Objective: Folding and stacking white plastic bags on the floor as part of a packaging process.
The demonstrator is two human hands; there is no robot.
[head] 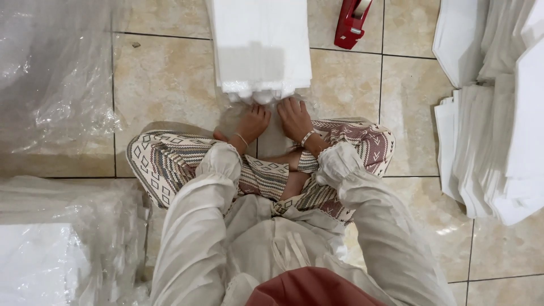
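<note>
I sit cross-legged on a tiled floor in patterned trousers and white sleeves. A stack of white flat bags in clear plastic wrap [262, 51] lies on the floor in front of me. My left hand [253, 121] and my right hand [294, 118] both press on its near edge, fingers curled down on the crinkled plastic. Each wrist wears a thin bracelet. Whether the fingers pinch the wrap or only rest on it is unclear.
A red tape dispenser [351, 24] stands on the tiles beyond the stack. Piles of white bags [498, 124] fill the right side. Loose clear plastic sheeting [54, 85] covers the left, with more plastic-wrapped white material [39, 260] at lower left.
</note>
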